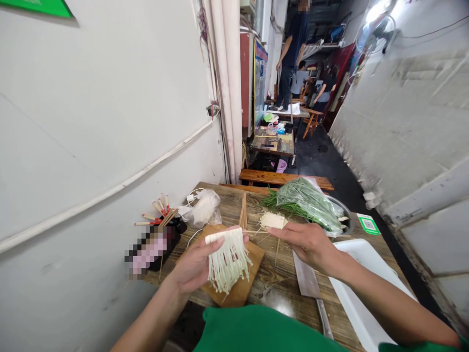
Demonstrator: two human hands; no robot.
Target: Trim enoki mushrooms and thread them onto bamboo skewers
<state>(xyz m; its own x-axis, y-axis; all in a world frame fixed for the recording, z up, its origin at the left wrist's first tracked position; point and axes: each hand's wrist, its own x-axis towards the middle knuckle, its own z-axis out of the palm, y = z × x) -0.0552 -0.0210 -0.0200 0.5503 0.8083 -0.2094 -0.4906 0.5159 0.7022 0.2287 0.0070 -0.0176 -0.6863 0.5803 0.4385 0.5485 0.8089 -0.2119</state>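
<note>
My left hand (200, 264) grips a flat bunch of enoki mushrooms (229, 264), its cut base up and the thin stems hanging down. A thin wooden skewer (254, 232) runs from the right side of that base toward my right hand (306, 239), whose fingers are closed on it. A second enoki bunch (273, 221) shows just beyond my right fingertips; whether they touch it I cannot tell. Below my left hand lies a wooden cutting board (252, 269). Loose skewers (243, 210) lie on the table behind the mushrooms.
A cleaver (307, 278) lies beneath my right forearm, beside a white tray (353, 293). Bagged green vegetables (308, 200) rest in a metal bowl at the back right. A white plastic bag (205, 208) and a holder with red-tipped sticks (161, 210) stand left. Several people are farther back.
</note>
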